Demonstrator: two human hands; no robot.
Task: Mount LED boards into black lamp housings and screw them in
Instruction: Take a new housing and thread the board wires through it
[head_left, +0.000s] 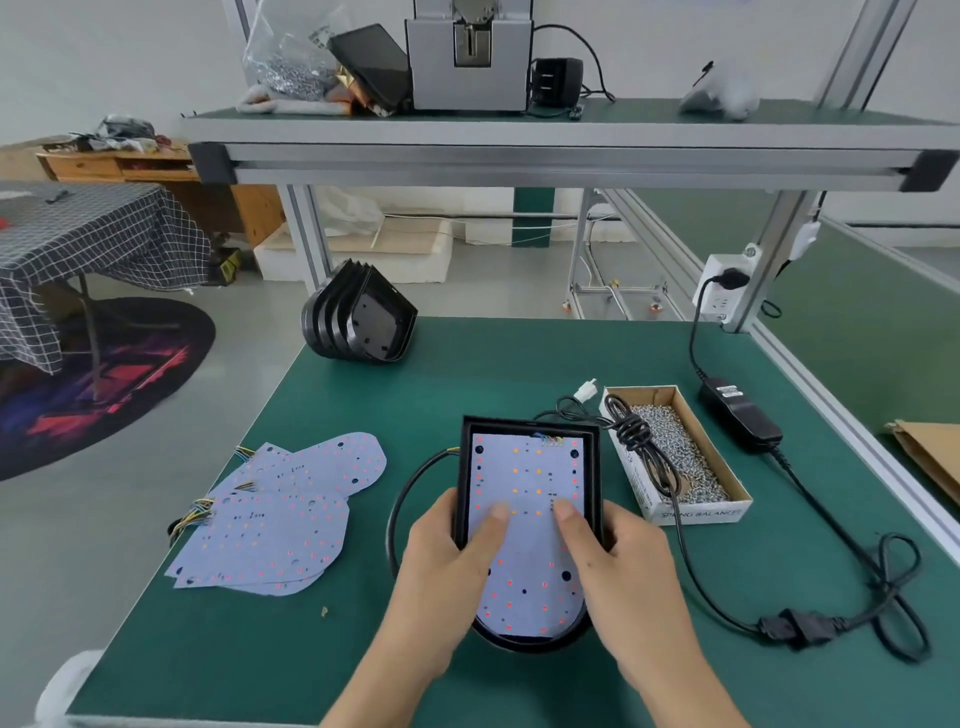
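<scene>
**Now both hands press an LED board into a black housing**

Right at the near middle of the green surface lies a black lamp housing, open side up, with a white LED board seated inside it. The left hand grips the housing's left wall, its thumb flat on the board; the right hand grips the right wall the same way, thumb pressing down. Left of the housing sits a loose pile of spare LED boards with coloured wires at their ends. Just right of the housing stands a cardboard box of screws, a coiled black cable draped over it. Beyond the housing, toward the far-left edge, a stack of empty black housings rests on its side.
</scene>
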